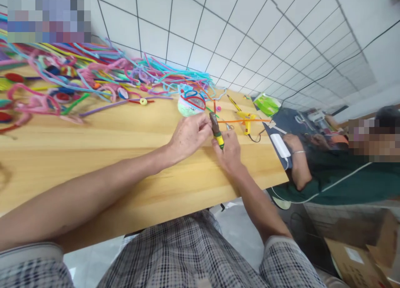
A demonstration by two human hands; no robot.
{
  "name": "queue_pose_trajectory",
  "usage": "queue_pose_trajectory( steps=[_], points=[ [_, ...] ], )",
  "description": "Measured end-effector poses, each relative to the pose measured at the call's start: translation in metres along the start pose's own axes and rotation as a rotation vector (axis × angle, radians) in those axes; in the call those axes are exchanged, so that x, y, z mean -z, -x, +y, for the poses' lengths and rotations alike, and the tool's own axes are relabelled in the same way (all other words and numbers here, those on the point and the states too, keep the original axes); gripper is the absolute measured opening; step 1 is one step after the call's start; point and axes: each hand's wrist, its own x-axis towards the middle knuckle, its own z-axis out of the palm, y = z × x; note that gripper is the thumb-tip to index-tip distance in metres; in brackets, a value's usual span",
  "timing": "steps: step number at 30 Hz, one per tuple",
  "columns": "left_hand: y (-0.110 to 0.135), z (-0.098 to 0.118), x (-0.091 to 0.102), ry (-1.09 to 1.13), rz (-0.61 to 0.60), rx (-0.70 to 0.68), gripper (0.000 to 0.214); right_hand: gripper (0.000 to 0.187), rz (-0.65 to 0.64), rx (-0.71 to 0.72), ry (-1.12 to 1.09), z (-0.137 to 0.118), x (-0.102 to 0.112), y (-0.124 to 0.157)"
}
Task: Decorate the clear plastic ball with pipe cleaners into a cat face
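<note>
My left hand (189, 135) rests on the wooden table (125, 167), its fingers pinched together at the brown tip of a small hand tool (216, 130) with a yellow and green handle. My right hand (229, 151) is closed round that handle, just to the right. An orange pipe cleaner (246, 121) runs from the tool's tip out to the right. Just beyond my hands sits a small pale green and blue ball-shaped craft piece (189, 103) wrapped with red and blue pipe cleaners.
A big heap of coloured pipe cleaners (78, 75) covers the table's far left. A yellow glue gun (246, 119) and a green packet (267, 104) lie at the right end. Another person in a dark green top (337, 175) sits past the table's right edge. Cardboard boxes (359, 246) stand below.
</note>
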Motion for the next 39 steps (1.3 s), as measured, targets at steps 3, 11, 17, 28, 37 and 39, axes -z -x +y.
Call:
queue_pose_trajectory(
  steps=[3,11,17,28,37,39],
  points=[
    [0.002,-0.003,-0.004,0.040,0.000,0.031,0.017,0.040,-0.082,0.000,0.159,0.006,0.016,0.004],
    [0.003,-0.001,-0.010,0.227,-0.040,0.237,0.021,0.052,-0.340,-0.110,0.514,0.046,0.070,0.025],
    [-0.005,0.011,-0.010,0.467,-0.044,0.424,0.019,0.052,-0.506,-0.260,0.599,0.066,0.067,0.036],
    [0.005,0.013,-0.012,0.614,-0.249,0.417,0.013,0.070,-0.230,-0.422,-0.903,0.025,0.059,-0.011],
    [0.010,-0.003,-0.014,0.551,-0.330,0.411,0.017,0.060,0.002,-0.216,-0.773,-0.023,0.043,-0.036],
    [0.012,-0.010,-0.016,0.543,-0.332,0.431,0.021,0.055,0.078,-0.023,-0.500,-0.023,0.046,-0.031]
  ],
)
